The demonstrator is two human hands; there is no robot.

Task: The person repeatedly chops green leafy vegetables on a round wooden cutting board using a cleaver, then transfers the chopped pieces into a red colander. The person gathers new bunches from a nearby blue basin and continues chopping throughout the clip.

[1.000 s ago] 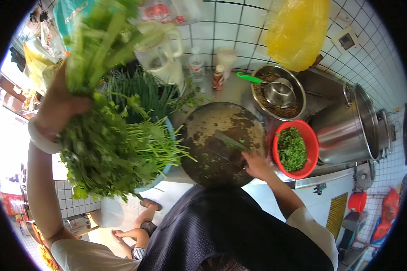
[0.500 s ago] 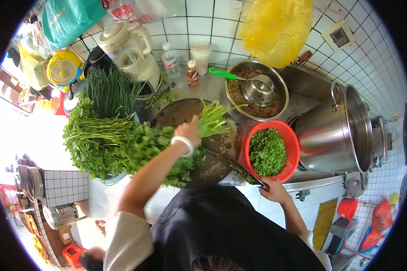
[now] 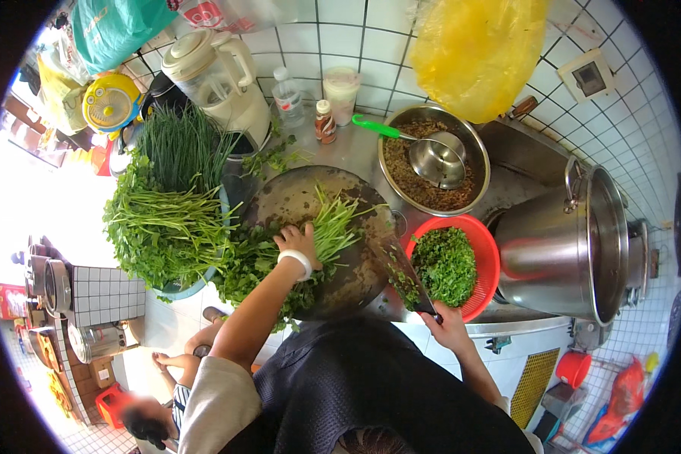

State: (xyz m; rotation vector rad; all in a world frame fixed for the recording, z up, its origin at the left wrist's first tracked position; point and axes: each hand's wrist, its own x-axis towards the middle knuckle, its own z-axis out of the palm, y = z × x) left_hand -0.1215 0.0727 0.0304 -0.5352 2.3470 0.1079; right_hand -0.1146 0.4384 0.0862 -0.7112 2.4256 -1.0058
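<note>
My left grip (image 3: 299,248) lies over a bunch of leafy herbs (image 3: 334,227) on the round chopping board (image 3: 349,289), fingers partly bent and spread across it; how tightly they close underneath I cannot tell. My right grip (image 3: 448,327) is wrapped firmly around the handle of a cleaver (image 3: 398,271), its blade slanting over the board's right side with green bits stuck to it. Just beside the blade, the red basket (image 3: 492,261) holds a heap of finely chopped greens (image 3: 444,265). Behind it on the bench (image 3: 365,157), a steel bowl (image 3: 434,209) contains a brown, crumbly mixture (image 3: 410,172), with a green-handled ladle (image 3: 437,160) resting in it. To the right stands a big steel pot (image 3: 545,246); its contents I can't make out. To my left, a blue tub (image 3: 225,206) is piled past its rim with more herbs (image 3: 163,234) and thin, dark green stalks (image 3: 178,151).
</note>
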